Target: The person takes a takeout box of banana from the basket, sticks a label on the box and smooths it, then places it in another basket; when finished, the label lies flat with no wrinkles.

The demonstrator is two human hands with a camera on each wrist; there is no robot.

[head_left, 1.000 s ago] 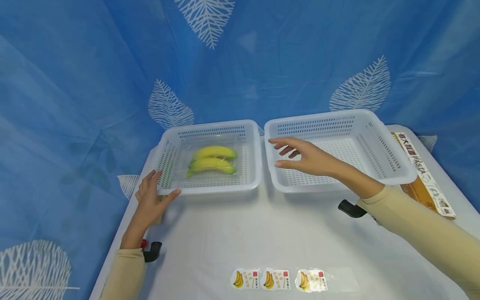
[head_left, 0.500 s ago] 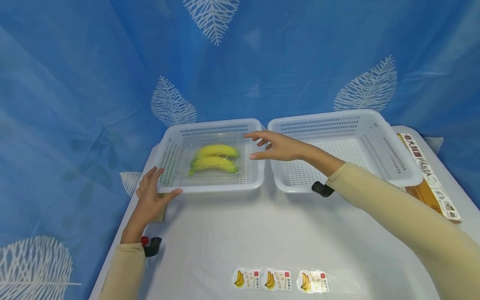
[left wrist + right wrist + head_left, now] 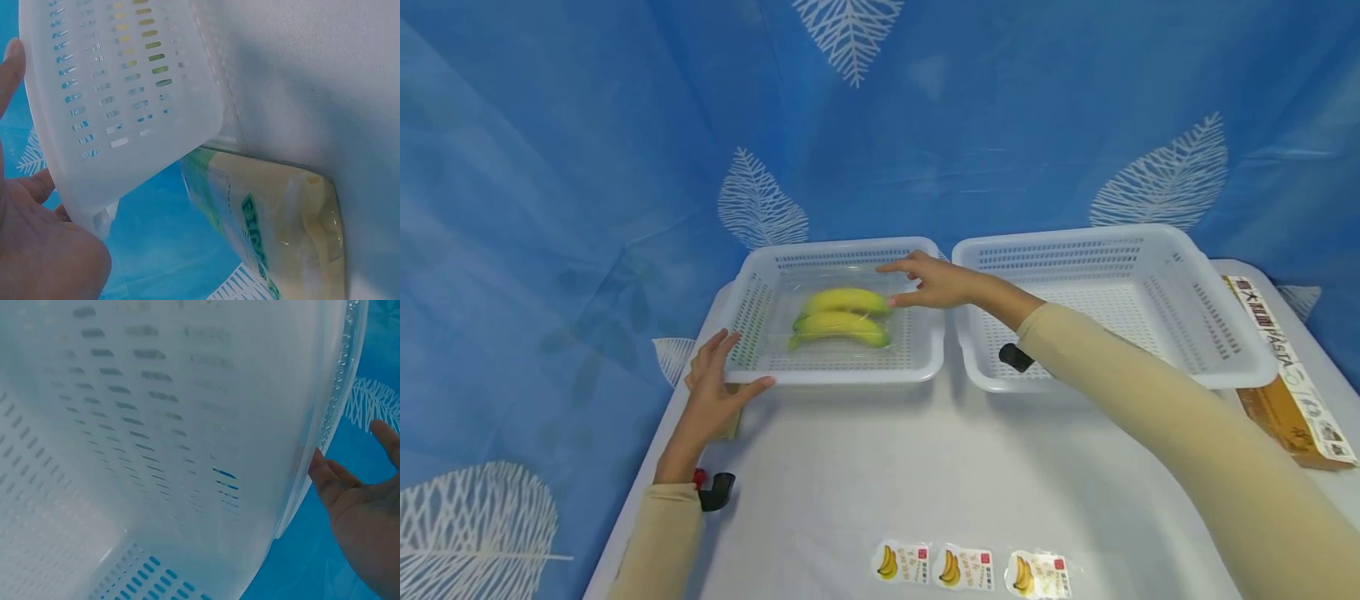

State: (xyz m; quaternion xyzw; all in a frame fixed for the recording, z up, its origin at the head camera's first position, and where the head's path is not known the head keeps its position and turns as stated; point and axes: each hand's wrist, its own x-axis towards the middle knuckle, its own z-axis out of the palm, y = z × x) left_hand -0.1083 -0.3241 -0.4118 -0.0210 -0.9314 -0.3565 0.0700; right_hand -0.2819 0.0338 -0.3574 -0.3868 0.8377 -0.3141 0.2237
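Observation:
My left hand (image 3: 711, 408) holds the front left corner of the left white basket (image 3: 850, 377), with thumb and fingers spread about the rim. In the left wrist view the fingers pass behind the basket's corner. Inside that basket lies a clear plastic-covered pack (image 3: 790, 287) with two yellow-green bananas (image 3: 838, 325). My right hand (image 3: 936, 282) reaches over the basket's right rim from the other side. Its index finger and thumb are apart, right at the pack's right edge and the banana ends. The right wrist view shows the right hand (image 3: 369, 512) with fingers spread beside a rim.
A second white basket (image 3: 1000, 382) stands to the right, under my right forearm. An orange-brown pasta package (image 3: 1285, 417) lies beside it. Near the front are three banana stickers (image 3: 962, 568). A yellow package with green lettering (image 3: 275, 219) lies below my left hand. A blue curtain (image 3: 985, 125) hangs behind.
My right hand has moved left, from above the right basket to the banana pack in the left basket. My left hand stays at its corner. The head view has shifted slightly left.

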